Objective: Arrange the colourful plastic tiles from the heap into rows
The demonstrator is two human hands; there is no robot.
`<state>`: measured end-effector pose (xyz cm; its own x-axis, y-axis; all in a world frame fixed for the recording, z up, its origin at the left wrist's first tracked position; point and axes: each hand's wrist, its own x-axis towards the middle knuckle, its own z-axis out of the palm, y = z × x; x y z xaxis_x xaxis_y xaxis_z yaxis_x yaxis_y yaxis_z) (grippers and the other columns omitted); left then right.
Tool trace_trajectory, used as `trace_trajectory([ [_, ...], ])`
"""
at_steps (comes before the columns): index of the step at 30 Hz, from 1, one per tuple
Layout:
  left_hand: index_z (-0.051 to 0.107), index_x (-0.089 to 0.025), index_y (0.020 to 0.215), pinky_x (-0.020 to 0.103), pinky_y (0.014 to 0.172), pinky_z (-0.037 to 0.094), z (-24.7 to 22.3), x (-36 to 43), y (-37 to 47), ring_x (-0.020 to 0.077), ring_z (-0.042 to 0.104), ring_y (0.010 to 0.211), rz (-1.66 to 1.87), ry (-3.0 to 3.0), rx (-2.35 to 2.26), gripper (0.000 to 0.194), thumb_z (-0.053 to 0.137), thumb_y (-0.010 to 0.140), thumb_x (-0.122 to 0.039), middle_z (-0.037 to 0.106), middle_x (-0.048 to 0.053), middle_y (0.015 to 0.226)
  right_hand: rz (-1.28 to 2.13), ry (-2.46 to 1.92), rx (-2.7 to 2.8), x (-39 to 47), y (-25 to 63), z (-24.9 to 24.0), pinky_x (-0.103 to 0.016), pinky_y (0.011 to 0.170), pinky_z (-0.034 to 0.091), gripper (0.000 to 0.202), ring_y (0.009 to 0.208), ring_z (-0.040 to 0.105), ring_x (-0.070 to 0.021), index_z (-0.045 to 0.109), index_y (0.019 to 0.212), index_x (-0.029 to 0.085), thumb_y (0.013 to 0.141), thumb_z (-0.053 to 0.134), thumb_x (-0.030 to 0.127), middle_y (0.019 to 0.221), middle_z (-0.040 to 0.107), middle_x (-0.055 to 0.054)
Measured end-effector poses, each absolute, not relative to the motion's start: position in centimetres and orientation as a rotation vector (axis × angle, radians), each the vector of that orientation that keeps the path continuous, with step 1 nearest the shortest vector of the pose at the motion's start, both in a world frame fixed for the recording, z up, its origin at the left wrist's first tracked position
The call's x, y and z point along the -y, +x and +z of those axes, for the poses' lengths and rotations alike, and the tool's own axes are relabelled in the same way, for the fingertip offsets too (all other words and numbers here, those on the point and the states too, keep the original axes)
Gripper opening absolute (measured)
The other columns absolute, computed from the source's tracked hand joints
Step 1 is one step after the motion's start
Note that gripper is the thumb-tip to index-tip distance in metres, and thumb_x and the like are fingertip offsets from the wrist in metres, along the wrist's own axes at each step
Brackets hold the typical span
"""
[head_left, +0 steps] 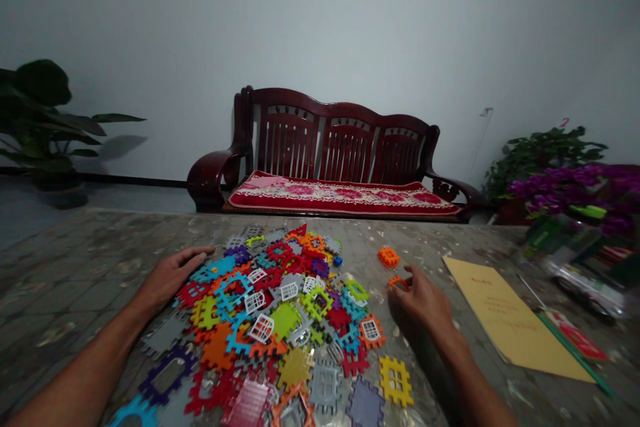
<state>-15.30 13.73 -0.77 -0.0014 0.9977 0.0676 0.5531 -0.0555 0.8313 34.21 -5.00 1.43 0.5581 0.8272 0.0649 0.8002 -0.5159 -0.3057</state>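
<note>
A heap of colourful toothed plastic building pieces [285,320] spreads over the middle of the table, with white window inserts among them. At the heap's left edge lies my left hand [175,272], fingers stretched out and holding nothing, beside some red and light-blue pieces. My right hand [423,299] is to the right of the heap, its thumb and fingers closed on a small orange building piece [397,282]. Just beyond it, a chunky orange block of joined pieces [389,257] rests on the table. Part of the held piece is hidden by my fingers.
The table [120,240] has a clear patterned cover. On the right lie a tan booklet [505,313], a green pencil [575,353], a red-labelled packet [575,333] and a toy car [590,287], near purple flowers [575,187]. A wooden bench [345,140] stands beyond.
</note>
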Motion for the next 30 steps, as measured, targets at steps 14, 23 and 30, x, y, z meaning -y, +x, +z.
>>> trace_trajectory([
  [14, 0.08, -0.019, 0.107, 0.042, 0.102, 0.056, -0.9, -13.8, -15.3, 0.032, 0.076, 0.109, 0.954, 1.664, -1.637, 0.055, 0.06, 0.073, -0.057, 0.083, 0.011, 0.118, 0.043, -2.517, 1.451, 5.2, 35.6, -1.4, -0.036, 0.09, 0.049, 0.049, 0.121, 0.064, -0.0317, 0.065, 0.135, 0.016, 0.096, 0.055, 0.044, 0.133, 0.067, -0.016],
  [23, 0.081, -0.019, 0.109, 0.04, 0.096, 0.059, -1.0, -13.9, -15.5, 0.0307, 0.077, 0.105, 0.946, 1.698, -1.644, 0.057, 0.06, 0.073, -0.059, 0.084, 0.01, 0.115, -0.002, -2.453, 1.407, 4.8, 35.3, -1.8, -0.032, 0.088, 0.048, 0.043, 0.116, 0.065, -0.0273, 0.07, 0.129, 0.019, 0.1, 0.05, 0.045, 0.13, 0.067, -0.014],
  [30, 0.081, -0.018, 0.103, 0.036, 0.085, 0.062, -0.4, -13.3, -15.0, 0.0293, 0.078, 0.095, 0.962, 1.695, -1.637, 0.054, 0.061, 0.073, -0.058, 0.085, 0.01, 0.108, 0.445, -2.035, 1.493, 5.1, 35.2, -0.4, -0.033, 0.079, 0.051, 0.027, 0.088, 0.068, -0.0227, 0.076, 0.107, 0.019, 0.086, 0.064, 0.031, 0.1, 0.074, -0.008],
])
